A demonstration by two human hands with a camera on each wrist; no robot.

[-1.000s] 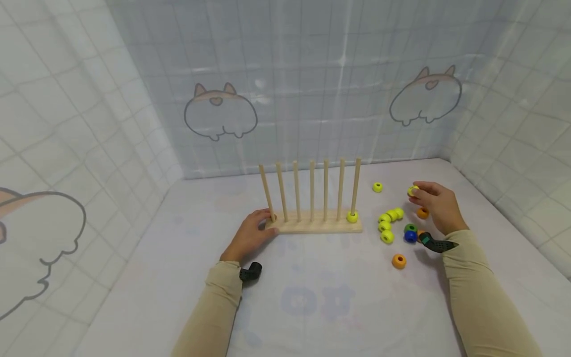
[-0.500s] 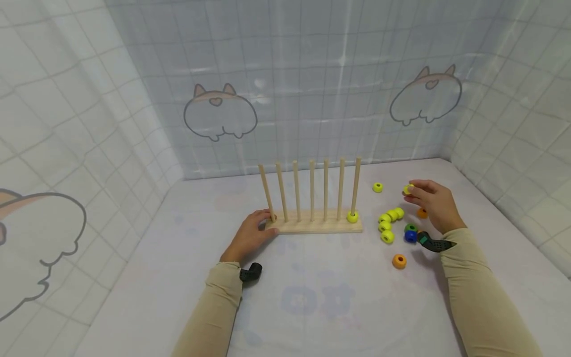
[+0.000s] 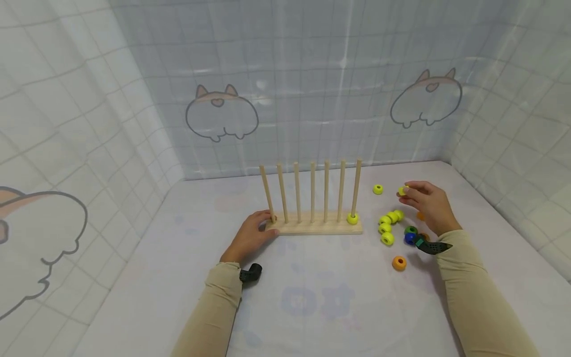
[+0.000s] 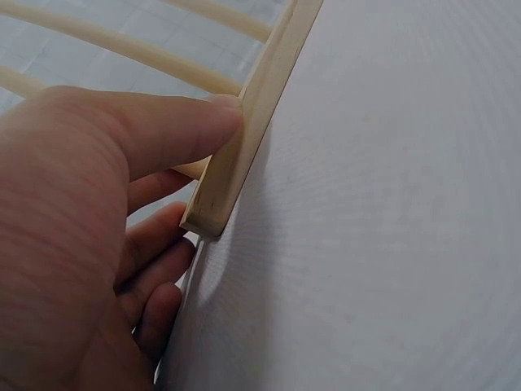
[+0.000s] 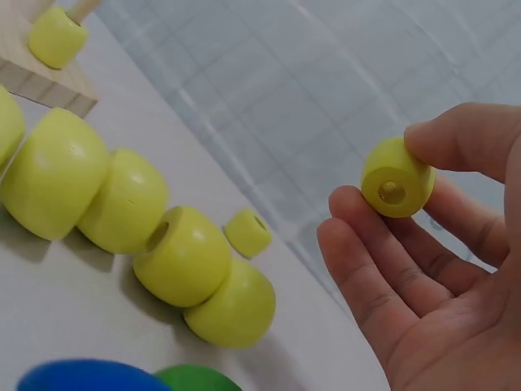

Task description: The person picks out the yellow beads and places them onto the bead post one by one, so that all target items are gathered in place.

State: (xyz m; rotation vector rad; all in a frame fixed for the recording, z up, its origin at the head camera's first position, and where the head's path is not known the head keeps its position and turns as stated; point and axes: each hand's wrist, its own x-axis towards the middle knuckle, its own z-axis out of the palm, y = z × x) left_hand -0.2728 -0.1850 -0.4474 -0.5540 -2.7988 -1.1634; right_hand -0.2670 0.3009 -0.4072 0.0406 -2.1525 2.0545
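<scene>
A wooden peg rack (image 3: 314, 228) with several upright pegs stands mid-table. My left hand (image 3: 251, 237) grips its left end, the thumb on the front edge of the base in the left wrist view and the fingers behind. One yellow bead (image 3: 353, 218) sits at the foot of the rightmost peg. My right hand (image 3: 429, 206), raised at the right, pinches another yellow bead (image 5: 397, 177) between thumb and fingers, its hole showing in the right wrist view. Below that hand curves a row of touching yellow beads (image 3: 385, 228). A lone yellow bead (image 3: 377, 189) lies farther back.
A green bead (image 3: 411, 230) and a blue bead (image 3: 410, 239) lie together by the right wrist. Nearer the front is an orange bead (image 3: 399, 263); other orange beads are partly hidden by the right hand and wrist. Tile-patterned sheets (image 3: 299, 99) enclose the white table (image 3: 312, 317).
My right hand has moved a little to the left with the yellow bead pinched in it. The left hand keeps its hold on the rack's end.
</scene>
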